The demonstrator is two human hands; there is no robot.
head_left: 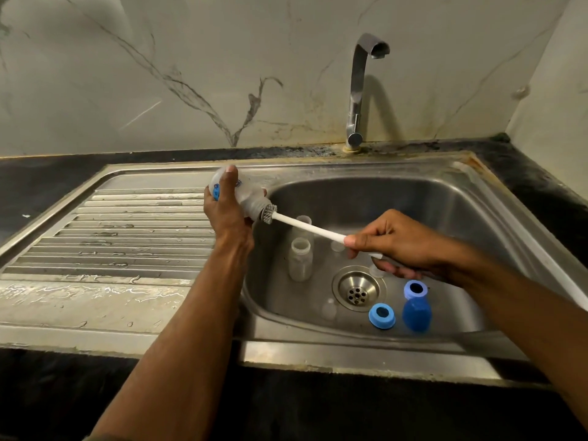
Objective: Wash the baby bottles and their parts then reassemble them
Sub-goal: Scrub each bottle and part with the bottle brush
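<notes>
Sink basin (pixel 413 198) right of the drainboard (pixel 127 230); tap (pixel 358 100) behind the basin. In the basin: two bottles (pixel 300 259) left of the drain (pixel 358 291), two rings (pixel 381 315) and a cap (pixel 416 313) to its right.

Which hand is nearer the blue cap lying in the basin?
Right. The right hand, gripping the brush handle, is just above the blue cap; the left hand holds a bottle over the basin's far-left edge.
</notes>
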